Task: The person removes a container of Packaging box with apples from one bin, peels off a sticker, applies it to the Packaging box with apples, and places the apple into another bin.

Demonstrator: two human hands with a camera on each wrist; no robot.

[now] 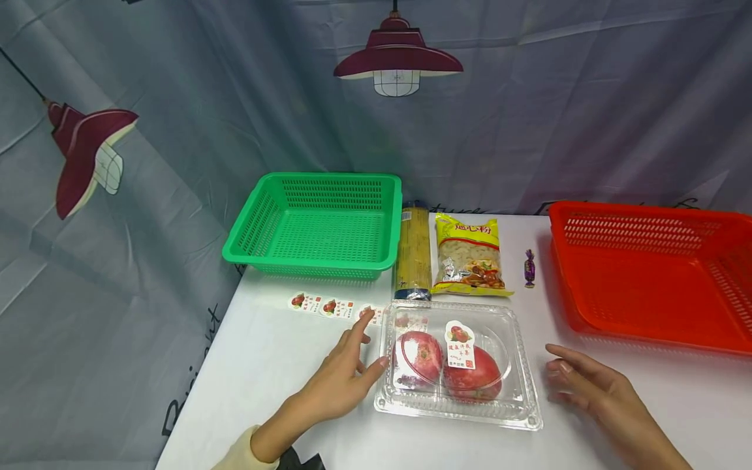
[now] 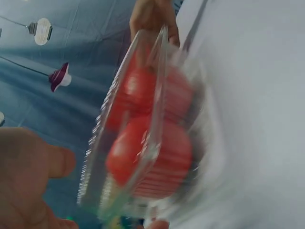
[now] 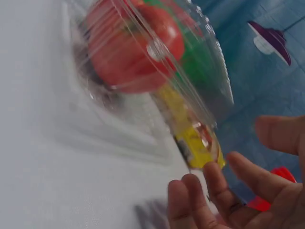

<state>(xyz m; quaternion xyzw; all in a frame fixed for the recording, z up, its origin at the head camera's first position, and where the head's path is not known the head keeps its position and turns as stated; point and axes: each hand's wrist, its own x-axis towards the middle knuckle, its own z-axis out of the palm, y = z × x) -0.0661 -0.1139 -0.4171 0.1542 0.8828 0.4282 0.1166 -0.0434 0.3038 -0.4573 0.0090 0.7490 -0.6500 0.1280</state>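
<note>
A clear plastic clamshell box with two red apples and a label on its lid lies on the white table. My left hand is at the box's left edge, fingers straight, thumb touching the rim. My right hand hovers just right of the box, fingers relaxed, holding nothing. The left wrist view shows the box close up with apples inside and my thumb beside it. In the right wrist view my fingers are spread near the box.
A green basket stands at the back left, a red basket at the right. Between them lie a spaghetti pack, a yellow macaroni bag and a purple candy. A strip of apple stickers lies left of the box.
</note>
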